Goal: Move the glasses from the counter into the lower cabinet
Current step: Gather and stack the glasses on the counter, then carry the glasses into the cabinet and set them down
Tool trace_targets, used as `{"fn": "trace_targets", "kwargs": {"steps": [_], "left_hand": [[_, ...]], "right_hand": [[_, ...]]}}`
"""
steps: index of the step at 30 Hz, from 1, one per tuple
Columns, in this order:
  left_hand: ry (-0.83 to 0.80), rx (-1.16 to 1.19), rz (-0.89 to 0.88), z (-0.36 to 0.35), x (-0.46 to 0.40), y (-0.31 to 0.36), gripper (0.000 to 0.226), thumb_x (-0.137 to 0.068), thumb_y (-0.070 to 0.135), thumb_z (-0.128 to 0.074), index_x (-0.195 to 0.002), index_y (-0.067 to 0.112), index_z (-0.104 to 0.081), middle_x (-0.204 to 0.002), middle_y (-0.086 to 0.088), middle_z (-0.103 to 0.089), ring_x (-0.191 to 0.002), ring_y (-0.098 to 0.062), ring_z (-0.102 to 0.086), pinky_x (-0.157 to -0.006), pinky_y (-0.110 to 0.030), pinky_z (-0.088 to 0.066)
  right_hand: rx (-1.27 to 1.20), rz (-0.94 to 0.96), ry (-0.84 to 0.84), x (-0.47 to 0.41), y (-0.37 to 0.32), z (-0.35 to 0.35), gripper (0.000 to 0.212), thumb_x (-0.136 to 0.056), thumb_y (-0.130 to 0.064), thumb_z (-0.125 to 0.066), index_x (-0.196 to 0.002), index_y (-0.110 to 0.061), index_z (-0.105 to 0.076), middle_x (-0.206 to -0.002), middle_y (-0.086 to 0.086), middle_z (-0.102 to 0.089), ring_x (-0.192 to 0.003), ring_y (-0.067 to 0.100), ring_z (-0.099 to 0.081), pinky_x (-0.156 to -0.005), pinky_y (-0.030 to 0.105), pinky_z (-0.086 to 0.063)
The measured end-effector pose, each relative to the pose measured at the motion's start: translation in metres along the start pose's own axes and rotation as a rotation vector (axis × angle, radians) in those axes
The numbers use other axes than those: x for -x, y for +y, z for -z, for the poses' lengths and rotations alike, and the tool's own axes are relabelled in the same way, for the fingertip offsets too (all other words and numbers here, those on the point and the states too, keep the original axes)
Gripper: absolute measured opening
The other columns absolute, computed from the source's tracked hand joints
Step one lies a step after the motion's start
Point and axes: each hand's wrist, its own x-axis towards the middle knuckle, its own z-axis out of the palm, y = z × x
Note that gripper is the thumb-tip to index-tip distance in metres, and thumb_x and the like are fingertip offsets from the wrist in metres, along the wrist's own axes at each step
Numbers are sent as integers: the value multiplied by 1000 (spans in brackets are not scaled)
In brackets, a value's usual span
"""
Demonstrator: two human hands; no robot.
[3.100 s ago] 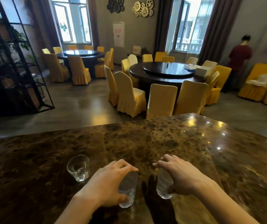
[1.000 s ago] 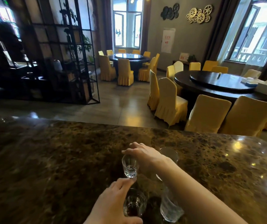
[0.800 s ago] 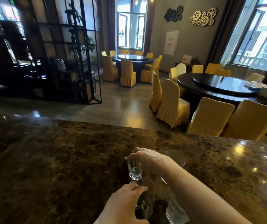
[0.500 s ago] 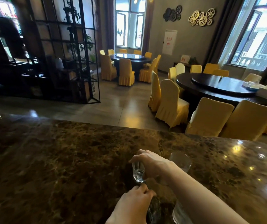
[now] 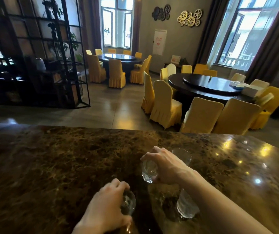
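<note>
My right hand [image 5: 166,166] grips a small clear glass [image 5: 149,173] from above, held just over the dark marble counter [image 5: 50,166]. Closer to me, my left hand [image 5: 106,210] is closed over the rim of a second clear glass [image 5: 128,202]. A third glass [image 5: 186,206] stands on the counter under my right forearm. Behind my right hand a further glass [image 5: 182,156] shows its rim. The lower cabinet is not in view.
The counter's far edge [image 5: 135,130] runs across the middle of the view. Beyond it are round dark tables [image 5: 208,85] ringed by yellow-covered chairs [image 5: 165,103], and a black metal shelf unit [image 5: 50,56] at the left.
My right hand has reached to the left glass, gripped it and drawn it toward me. My left hand has kept hold of its glass near the counter's front; the view has turned left.
</note>
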Motion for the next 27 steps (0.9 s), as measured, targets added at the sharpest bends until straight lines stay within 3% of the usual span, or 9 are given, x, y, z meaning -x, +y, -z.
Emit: {"fn": "trace_targets", "kwargs": {"steps": [9, 16, 27], "left_hand": [[231, -38, 128, 14, 79, 13, 85, -63, 60, -85, -136, 38, -48, -127, 17, -51, -116, -8, -54, -96, -29, -51], [220, -47, 147, -28, 160, 67, 84, -60, 58, -89, -132, 37, -52, -120, 17, -53, -108, -7, -57, -91, -29, -54], [134, -69, 142, -70, 247, 97, 83, -61, 55, -88, -133, 37, -52, -117, 18, -51, -107, -7, -57, -87, -25, -54]], "right_hand": [[-59, 17, 17, 143, -9, 9, 79, -68, -40, -91, -135, -47, -48, -117, -7, -49, -105, 16, -48, -85, 37, -56], [-56, -1, -16, 262, -2, -2, 77, -68, -37, -90, -135, -44, -51, -121, -6, -49, -109, 19, -50, -91, 37, -54], [-34, -119, -100, 376, -18, -39, 74, -69, -35, -87, -133, -44, -52, -111, -6, -47, -106, 19, -49, -84, 36, -54]]}}
